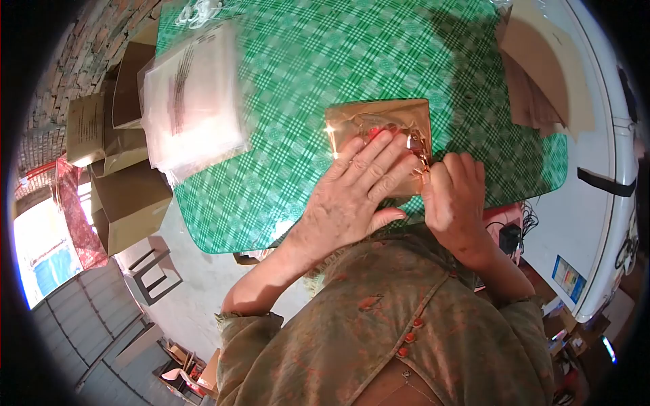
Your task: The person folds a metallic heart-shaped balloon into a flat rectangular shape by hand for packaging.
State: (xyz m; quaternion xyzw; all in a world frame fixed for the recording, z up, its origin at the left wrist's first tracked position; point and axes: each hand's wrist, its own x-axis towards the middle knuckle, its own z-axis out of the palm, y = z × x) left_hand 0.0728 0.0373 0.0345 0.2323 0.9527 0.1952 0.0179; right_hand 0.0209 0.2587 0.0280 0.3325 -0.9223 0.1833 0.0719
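Note:
A shiny gold-brown packet [379, 108] with clear film and something red inside lies on the green checked tabletop [291, 74]. My left hand [359, 179] rests flat over its lower left part, fingers stretched out. At the packet's right edge, my right hand [455, 189] has its fingers bent together, pinching the edge of the packet near a crinkled gold strip. The packet's lower left part is hidden beneath my left hand.
A stack of clear plastic bags [196, 101] lies on the table's left side. Open cardboard boxes [128, 203] stand beyond the left edge. Brown card sheets [542, 74] are at the upper right, and a black adapter [510, 237] with cables is by the right front edge.

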